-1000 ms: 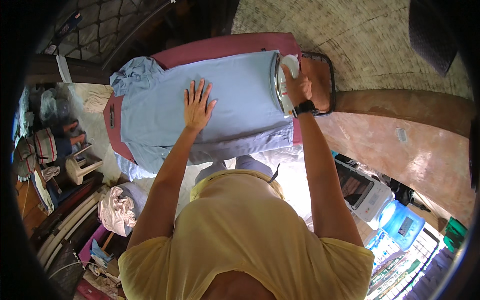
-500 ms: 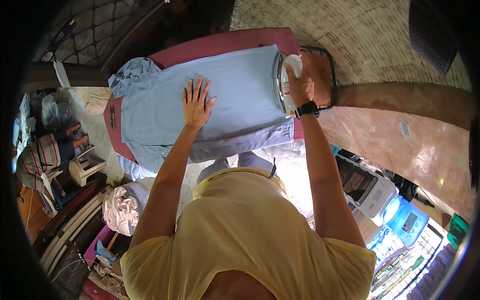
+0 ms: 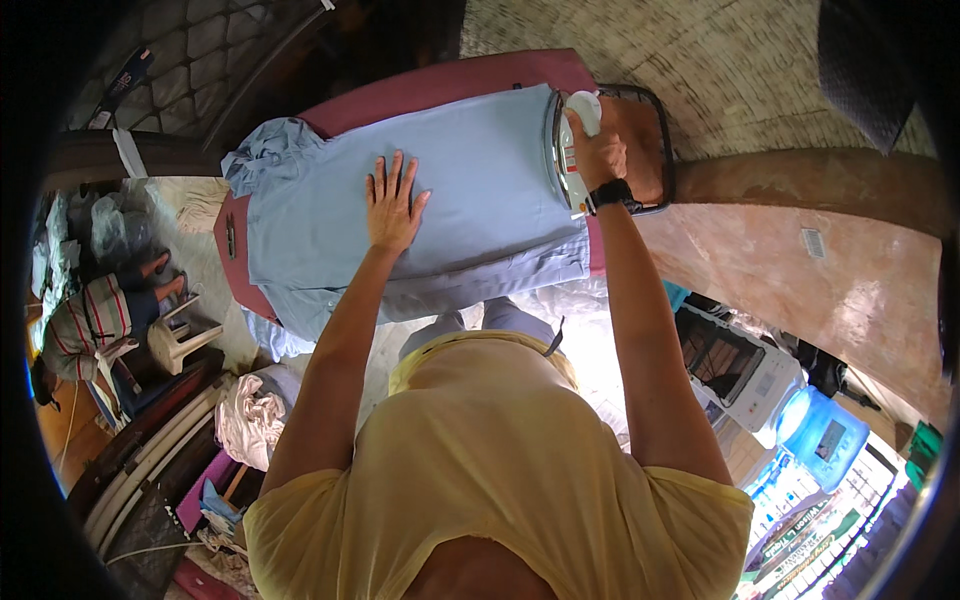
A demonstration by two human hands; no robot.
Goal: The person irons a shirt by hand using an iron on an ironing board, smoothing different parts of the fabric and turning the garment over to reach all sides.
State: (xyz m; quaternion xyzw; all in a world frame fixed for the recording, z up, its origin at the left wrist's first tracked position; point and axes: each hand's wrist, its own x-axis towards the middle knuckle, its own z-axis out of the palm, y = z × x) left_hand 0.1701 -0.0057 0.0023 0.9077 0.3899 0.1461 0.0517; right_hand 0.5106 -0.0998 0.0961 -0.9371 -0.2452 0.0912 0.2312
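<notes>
A light blue shirt (image 3: 480,190) lies spread over a maroon ironing board (image 3: 440,85). My left hand (image 3: 393,205) rests flat on the middle of the shirt with its fingers spread. My right hand (image 3: 598,150) grips the handle of a white clothes iron (image 3: 570,160) at the shirt's right edge, beside the board's wire iron rest (image 3: 655,150). A black watch sits on my right wrist. The shirt's collar end is bunched at the left end of the board.
A person in a striped top (image 3: 90,320) sits low at the left beside a small white stool (image 3: 180,335). A heap of pale laundry (image 3: 250,420) lies below the board. A white appliance (image 3: 735,365) and a blue water jug (image 3: 825,435) stand at the right.
My right hand and the iron have stayed at the shirt's right edge, shifting only slightly. My left hand remains flat on the shirt.
</notes>
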